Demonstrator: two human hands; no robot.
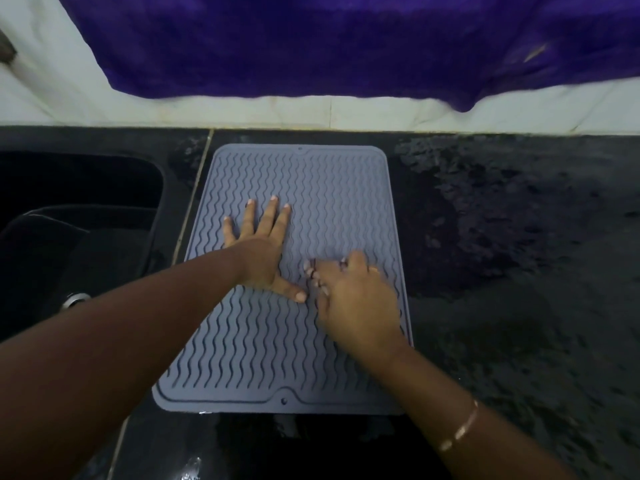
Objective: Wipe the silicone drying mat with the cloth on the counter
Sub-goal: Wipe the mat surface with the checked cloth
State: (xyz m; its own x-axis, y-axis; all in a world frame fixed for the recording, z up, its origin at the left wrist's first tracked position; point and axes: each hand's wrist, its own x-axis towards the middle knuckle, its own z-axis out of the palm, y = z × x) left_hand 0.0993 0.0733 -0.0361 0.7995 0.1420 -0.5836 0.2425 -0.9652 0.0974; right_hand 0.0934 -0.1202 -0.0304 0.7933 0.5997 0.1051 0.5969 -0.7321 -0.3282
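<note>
L hand [259, 251] flat, fingers spread on mat [329, 188] | R hand [356, 299] curled, blurred, grip unclear

Flat grey wave-ribbed silicone mat [332, 188]

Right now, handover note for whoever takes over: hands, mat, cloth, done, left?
Left hand flat, fingers spread, pressing the silicone mat.
Right hand on the mat, fingers curled, blurred; no cloth visible in it.
Mat lies flat on the black counter, beside the sink.
Purple cloth hangs at the back wall, untouched.
Done: mat laid out.
Left: fetch the cloth, wipe the mat.
</note>
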